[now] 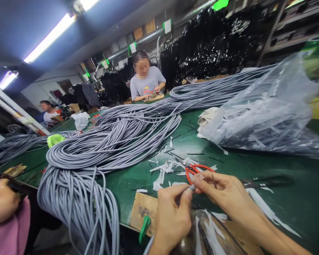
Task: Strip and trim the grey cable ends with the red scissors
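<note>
Between my two hands is the end of a grey cable (192,187), held up over the front edge of the green table. My left hand (174,210) pinches it with thumb and forefinger. From the other side, my right hand (222,187) closes its fingertips at the tip of the same cable; fine details there are too small to make out. Just behind my right fingers lie red-handled scissors (199,167), partly covered by the hand. White strips (161,175) are scattered beside them. Below my left hand is a wooden board (138,209) with a green piece (144,228) on it.
Large bundles of grey cable (79,152) cover the table's left and hang over its front edge. A clear bag (268,124) of white scraps stands at right, near dark scissors (271,180). A person (147,81) works opposite; another person's arm (2,202) is at left.
</note>
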`<control>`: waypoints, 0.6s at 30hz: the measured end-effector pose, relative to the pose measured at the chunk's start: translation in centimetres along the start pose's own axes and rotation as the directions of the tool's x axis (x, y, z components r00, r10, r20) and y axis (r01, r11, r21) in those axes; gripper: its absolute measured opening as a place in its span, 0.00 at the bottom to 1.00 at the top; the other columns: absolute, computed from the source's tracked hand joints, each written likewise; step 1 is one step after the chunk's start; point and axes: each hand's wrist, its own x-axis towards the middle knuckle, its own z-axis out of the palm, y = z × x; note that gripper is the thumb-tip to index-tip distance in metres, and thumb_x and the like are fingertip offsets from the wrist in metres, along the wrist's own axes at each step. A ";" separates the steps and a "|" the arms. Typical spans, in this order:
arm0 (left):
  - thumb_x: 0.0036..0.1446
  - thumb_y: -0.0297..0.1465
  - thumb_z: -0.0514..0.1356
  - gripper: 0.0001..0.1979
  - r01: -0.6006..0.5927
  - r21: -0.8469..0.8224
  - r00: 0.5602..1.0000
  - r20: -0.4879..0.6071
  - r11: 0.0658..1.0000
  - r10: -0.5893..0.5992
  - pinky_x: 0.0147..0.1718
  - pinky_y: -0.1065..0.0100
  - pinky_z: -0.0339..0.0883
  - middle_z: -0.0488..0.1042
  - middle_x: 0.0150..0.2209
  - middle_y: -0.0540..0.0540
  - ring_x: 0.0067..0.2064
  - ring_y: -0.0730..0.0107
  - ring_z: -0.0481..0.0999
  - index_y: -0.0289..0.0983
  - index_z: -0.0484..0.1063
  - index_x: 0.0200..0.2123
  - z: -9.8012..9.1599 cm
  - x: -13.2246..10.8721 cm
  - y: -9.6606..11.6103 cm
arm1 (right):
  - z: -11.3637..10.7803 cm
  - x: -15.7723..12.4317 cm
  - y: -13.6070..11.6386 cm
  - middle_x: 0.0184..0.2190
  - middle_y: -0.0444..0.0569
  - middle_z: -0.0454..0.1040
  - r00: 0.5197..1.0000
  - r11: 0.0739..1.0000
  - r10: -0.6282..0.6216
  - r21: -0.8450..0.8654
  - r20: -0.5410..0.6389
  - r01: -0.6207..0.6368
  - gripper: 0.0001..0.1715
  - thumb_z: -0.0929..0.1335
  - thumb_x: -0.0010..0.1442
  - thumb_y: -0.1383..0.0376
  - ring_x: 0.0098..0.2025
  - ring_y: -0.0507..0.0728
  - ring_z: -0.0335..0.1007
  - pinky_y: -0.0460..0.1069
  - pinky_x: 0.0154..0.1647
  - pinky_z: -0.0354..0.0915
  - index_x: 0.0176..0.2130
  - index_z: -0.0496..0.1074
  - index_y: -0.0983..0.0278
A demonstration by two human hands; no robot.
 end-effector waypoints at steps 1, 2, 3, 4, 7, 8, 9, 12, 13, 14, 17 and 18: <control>0.63 0.28 0.53 0.16 0.010 -0.049 1.000 0.004 0.999 -0.010 0.30 0.70 0.64 0.80 0.29 0.45 0.32 0.64 0.76 0.36 0.83 0.35 0.0 0.0 -0.1 | 0.1 0.0 0.0 0.13 0.44 0.66 1.000 1.000 -0.001 0.009 0.009 0.001 0.33 0.73 0.36 0.37 0.16 0.50 0.59 0.45 0.16 0.62 0.14 0.71 0.63; 0.63 0.29 0.54 0.16 0.018 -0.081 1.000 0.006 0.997 -0.018 0.31 0.70 0.65 0.81 0.30 0.45 0.32 0.64 0.76 0.36 0.83 0.36 -0.1 -0.1 -0.2 | 0.3 0.0 0.1 0.14 0.45 0.68 1.000 1.000 0.001 0.013 0.019 -0.001 0.32 0.74 0.35 0.38 0.18 0.52 0.62 0.46 0.19 0.65 0.14 0.71 0.63; 0.63 0.29 0.54 0.16 0.024 -0.098 1.000 0.005 0.995 -0.024 0.31 0.70 0.66 0.81 0.30 0.45 0.32 0.64 0.76 0.36 0.83 0.36 -0.1 -0.1 -0.3 | 0.4 0.1 0.2 0.15 0.46 0.70 1.000 1.000 0.000 0.012 0.023 0.000 0.31 0.75 0.35 0.39 0.19 0.53 0.65 0.46 0.20 0.67 0.15 0.71 0.63; 0.63 0.30 0.54 0.16 0.029 -0.103 1.000 -0.005 0.994 -0.030 0.31 0.71 0.66 0.81 0.29 0.45 0.31 0.65 0.76 0.36 0.83 0.36 -0.1 -0.1 -0.3 | 0.4 0.1 0.5 0.16 0.47 0.72 1.000 1.000 -0.002 0.002 0.027 0.001 0.30 0.75 0.35 0.40 0.20 0.54 0.67 0.46 0.22 0.68 0.15 0.72 0.63; 0.63 0.33 0.54 0.16 0.040 -0.086 0.997 -0.060 0.995 -0.045 0.27 0.71 0.65 0.80 0.27 0.44 0.28 0.66 0.73 0.35 0.83 0.37 0.0 -0.2 -0.6 | 0.3 0.0 1.5 0.21 0.50 0.77 0.999 0.998 -0.033 -0.057 -0.017 0.032 0.32 0.72 0.41 0.37 0.26 0.59 0.75 0.49 0.27 0.73 0.23 0.77 0.63; 0.63 0.33 0.54 0.17 0.047 -0.086 0.995 -0.081 0.995 -0.054 0.26 0.71 0.65 0.80 0.27 0.44 0.28 0.66 0.73 0.34 0.83 0.38 0.1 -0.2 -0.6 | 0.2 -0.1 1.8 0.24 0.51 0.78 0.996 0.994 -0.067 -0.090 -0.055 0.062 0.33 0.70 0.44 0.36 0.29 0.60 0.77 0.50 0.30 0.74 0.27 0.79 0.63; 0.63 0.34 0.54 0.17 0.053 -0.095 0.994 -0.095 0.994 -0.062 0.27 0.71 0.65 0.79 0.28 0.44 0.29 0.65 0.73 0.34 0.83 0.39 0.1 -0.2 -0.7 | 0.1 -0.2 2.1 0.27 0.53 0.80 0.990 0.985 -0.113 -0.143 -0.088 0.100 0.33 0.69 0.47 0.36 0.31 0.61 0.78 0.51 0.32 0.75 0.30 0.79 0.63; 0.64 0.34 0.53 0.18 0.067 -0.148 0.991 -0.104 0.987 -0.083 0.31 0.70 0.68 0.80 0.29 0.43 0.32 0.64 0.75 0.34 0.81 0.43 0.1 -0.2 -0.6 | -0.3 -0.7 2.6 0.32 0.53 0.81 0.950 0.900 -0.298 -0.359 -0.094 0.247 0.27 0.65 0.57 0.42 0.34 0.61 0.79 0.51 0.34 0.75 0.32 0.80 0.60; 0.64 0.34 0.53 0.18 0.069 -0.164 0.991 -0.105 0.984 -0.087 0.32 0.69 0.68 0.79 0.30 0.44 0.33 0.63 0.76 0.34 0.81 0.44 0.1 -0.2 -0.6 | -0.4 -0.9 2.7 0.31 0.52 0.81 0.935 0.859 -0.348 -0.422 -0.063 0.291 0.25 0.65 0.58 0.45 0.32 0.61 0.79 0.52 0.35 0.75 0.31 0.80 0.59; 0.64 0.34 0.53 0.18 0.070 -0.175 0.990 -0.107 0.982 -0.090 0.33 0.69 0.69 0.79 0.30 0.44 0.33 0.63 0.76 0.34 0.81 0.44 0.1 -0.1 -0.6 | -0.4 -1.0 2.7 0.31 0.51 0.82 0.923 0.823 -0.383 -0.466 -0.031 0.326 0.23 0.64 0.60 0.47 0.31 0.60 0.79 0.52 0.36 0.75 0.30 0.80 0.58; 0.65 0.33 0.53 0.18 0.057 -0.182 0.990 -0.114 0.982 -0.078 0.34 0.69 0.69 0.80 0.31 0.43 0.34 0.62 0.76 0.34 0.81 0.44 0.0 -0.1 -0.4 | -0.2 -1.2 2.8 0.29 0.49 0.82 0.900 0.768 -0.436 -0.510 0.025 0.386 0.21 0.64 0.61 0.50 0.28 0.60 0.78 0.53 0.38 0.75 0.30 0.80 0.57; 0.65 0.33 0.53 0.18 0.050 -0.175 0.991 -0.116 0.983 -0.071 0.34 0.69 0.69 0.80 0.32 0.43 0.34 0.62 0.76 0.34 0.81 0.44 0.0 -0.1 -0.4 | -0.2 -1.2 2.8 0.28 0.48 0.82 0.895 0.762 -0.445 -0.513 0.029 0.395 0.21 0.64 0.61 0.51 0.27 0.59 0.78 0.53 0.37 0.75 0.30 0.80 0.57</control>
